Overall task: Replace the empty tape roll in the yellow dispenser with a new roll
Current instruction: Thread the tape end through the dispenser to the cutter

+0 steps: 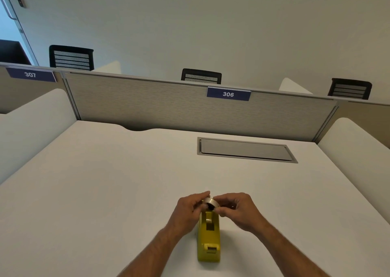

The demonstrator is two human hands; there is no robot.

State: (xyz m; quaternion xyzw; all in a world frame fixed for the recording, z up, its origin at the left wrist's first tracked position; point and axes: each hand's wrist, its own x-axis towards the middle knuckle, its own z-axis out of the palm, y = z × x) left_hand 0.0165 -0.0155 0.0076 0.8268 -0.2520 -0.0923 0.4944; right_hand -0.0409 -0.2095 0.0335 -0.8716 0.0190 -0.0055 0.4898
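I hold a tape roll [210,203] between both hands just above the far end of the yellow dispenser [209,237], which lies flat on the desk [105,181] with its cutter end toward me at 6 o'clock and its open well toward 12 o'clock. My left hand [187,210] has its grip curled round the roll's left side, fingertips on the rim; my right hand [234,210] pinches the right side with thumb and forefinger, the other fingers curled loosely behind. The roll is tilted, its dark core facing me and slightly down. Inside the dispenser's well I see a small pale piece, perhaps a spindle or the spent core, but I cannot tell which. Whether the roll I hold is the new one or the old one is also not plain; it looks to carry a band of tape, so I judge it the new roll going in. To do this well I should keep both grips light on the rim and off the sticky face, square the roll so its core lines up with the slots at 3 and 9 o'clock of the well, check that the loose end feeds toward the cutter at 6 o'clock, then lower it straight. The dispenser is unheld, so a skewed push could slide it on the desk.
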